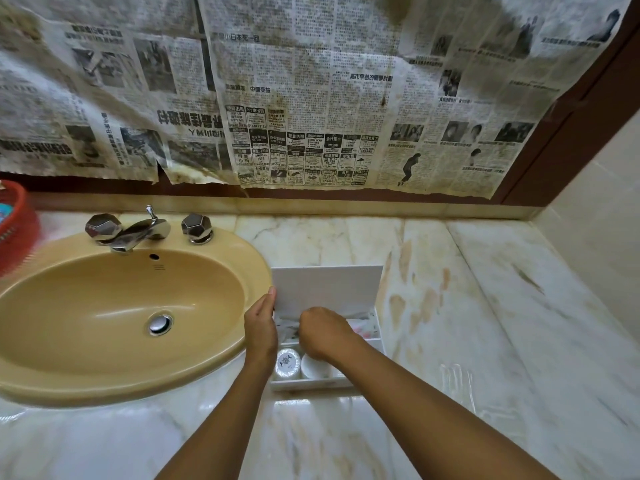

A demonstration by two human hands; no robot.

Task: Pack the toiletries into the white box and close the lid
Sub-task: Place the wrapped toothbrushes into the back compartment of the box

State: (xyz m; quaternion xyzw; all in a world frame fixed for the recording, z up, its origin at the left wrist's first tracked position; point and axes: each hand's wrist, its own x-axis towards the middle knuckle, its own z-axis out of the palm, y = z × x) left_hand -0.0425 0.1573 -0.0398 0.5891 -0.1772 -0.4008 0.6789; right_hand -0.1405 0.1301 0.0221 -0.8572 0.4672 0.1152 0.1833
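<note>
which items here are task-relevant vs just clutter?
In the job:
- white box, on the marble counter
- lid, raised, left hand at its left edge
- round toiletries in the front compartment
- sachets in the back compartment, right hand over them

Just lying about:
- sink and tap
- red basket
- newspaper over the wall

left hand [261, 323] on lid [325, 289]; right hand [323, 336] in white box [311, 384]
</note>
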